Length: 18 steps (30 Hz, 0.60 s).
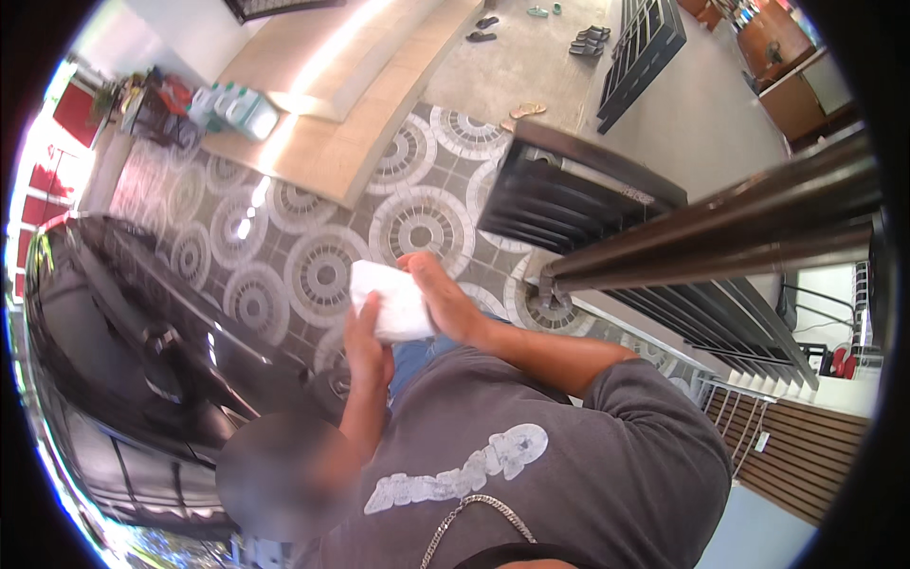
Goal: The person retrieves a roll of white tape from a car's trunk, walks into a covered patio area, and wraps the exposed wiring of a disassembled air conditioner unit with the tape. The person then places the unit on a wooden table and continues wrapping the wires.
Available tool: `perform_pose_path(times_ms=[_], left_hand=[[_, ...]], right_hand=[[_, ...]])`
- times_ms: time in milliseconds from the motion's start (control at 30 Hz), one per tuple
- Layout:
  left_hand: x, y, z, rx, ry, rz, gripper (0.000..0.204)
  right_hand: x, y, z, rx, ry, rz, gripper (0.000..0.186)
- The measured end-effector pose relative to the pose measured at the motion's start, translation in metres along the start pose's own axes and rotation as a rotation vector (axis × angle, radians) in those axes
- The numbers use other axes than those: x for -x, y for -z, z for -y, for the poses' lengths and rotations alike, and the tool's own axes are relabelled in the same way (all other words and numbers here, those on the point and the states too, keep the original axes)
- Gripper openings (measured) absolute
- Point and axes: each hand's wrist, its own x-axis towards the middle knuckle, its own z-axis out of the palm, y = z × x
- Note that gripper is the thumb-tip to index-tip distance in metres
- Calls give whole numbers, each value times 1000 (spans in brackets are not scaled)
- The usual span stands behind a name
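Observation:
My left hand [367, 341] and my right hand [442, 299] grip a white folded cloth [389, 302] in front of my body. The left thumb lies over its near face, and the right fingers wrap round its right side. The underside of the cloth is hidden. To the left of my hands stands a glossy black car [133, 341] with its side mirror [161, 365]. To their right is a dark metal gate [559, 199].
A brown post [720, 218] rises at the right beside patterned tiles [417, 228]. A pale step [313, 161] lies ahead, with bottles [232, 109] at its left, scattered sandals [588, 41] beyond, and a wooden cabinet [787, 104] at the far right.

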Motion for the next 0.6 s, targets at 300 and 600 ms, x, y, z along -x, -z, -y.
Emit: perform_pose_path(times_ms=[300,600], left_hand=[[-234,-9,-116,200,256,394,64],[-461,-191,-126,-137,762,737,62]], right_hand=[[-222,17,110,415,-12,470,44],[-305,99,191,656,-55,-186,58]])
